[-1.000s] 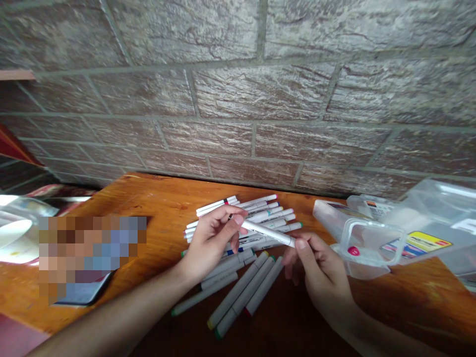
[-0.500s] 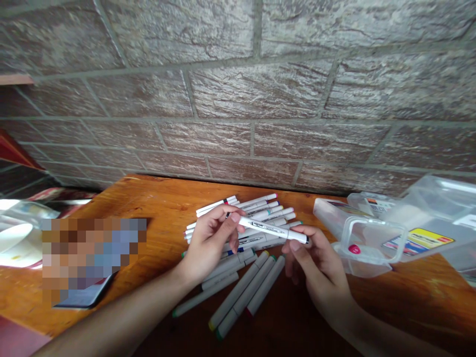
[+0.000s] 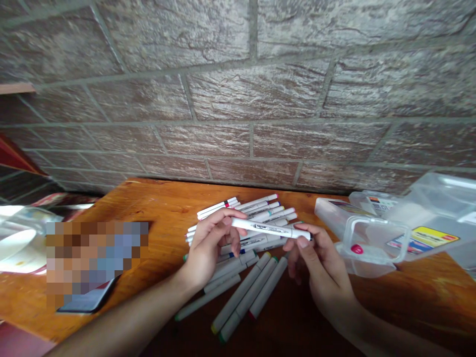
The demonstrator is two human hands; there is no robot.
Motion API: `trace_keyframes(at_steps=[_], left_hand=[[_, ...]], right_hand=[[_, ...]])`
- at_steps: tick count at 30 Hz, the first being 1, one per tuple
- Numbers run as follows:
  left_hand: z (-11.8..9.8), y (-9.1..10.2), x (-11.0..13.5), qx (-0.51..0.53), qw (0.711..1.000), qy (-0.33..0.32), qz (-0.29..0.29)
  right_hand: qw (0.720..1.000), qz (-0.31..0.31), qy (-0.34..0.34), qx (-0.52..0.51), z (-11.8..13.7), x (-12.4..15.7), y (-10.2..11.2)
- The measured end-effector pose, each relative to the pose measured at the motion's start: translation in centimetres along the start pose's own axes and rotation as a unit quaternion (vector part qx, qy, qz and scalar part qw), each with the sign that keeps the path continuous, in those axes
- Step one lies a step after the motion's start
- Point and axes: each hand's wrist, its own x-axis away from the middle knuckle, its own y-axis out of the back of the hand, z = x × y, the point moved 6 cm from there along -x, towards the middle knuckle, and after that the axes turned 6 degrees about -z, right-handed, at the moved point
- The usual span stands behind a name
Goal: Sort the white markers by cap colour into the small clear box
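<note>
A white marker [image 3: 266, 228] with dark print on its barrel is held level between both hands, above a spread of other markers. My left hand [image 3: 208, 240] pinches its left end, with the fingertips covering that tip. At the other end, my right hand [image 3: 322, 260] grips the marker near its dark-tipped cap between thumb and fingers. Under and in front of the hands lie several white markers [image 3: 243, 292] with yellow, green and red ends. Behind them, more markers [image 3: 260, 203] with pink, blue and red ends lie loosely side by side, partly hidden by the hands.
Clear plastic cases [image 3: 372, 238] with a handle and a yellow label stand at the right. A phone [image 3: 89, 295], its screen blurred out, lies at the left near a white cup-like container [image 3: 17, 248]. A brick wall [image 3: 230, 94] rises behind the wooden table [image 3: 156, 208].
The marker has turned slightly in my fingers and its black left end is now covered by my left fingertips. The whole view has shifted a little; both hands still hold the marker.
</note>
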Motion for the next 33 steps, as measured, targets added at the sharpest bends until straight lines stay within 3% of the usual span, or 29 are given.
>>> trace_keyframes(at_steps=[33], left_hand=[[0.20, 0.24, 0.00, -0.020, 1.000, 0.000, 0.000]], right_hand=[[1.000, 0.010, 0.020, 0.011, 0.37, 0.19, -0.02]])
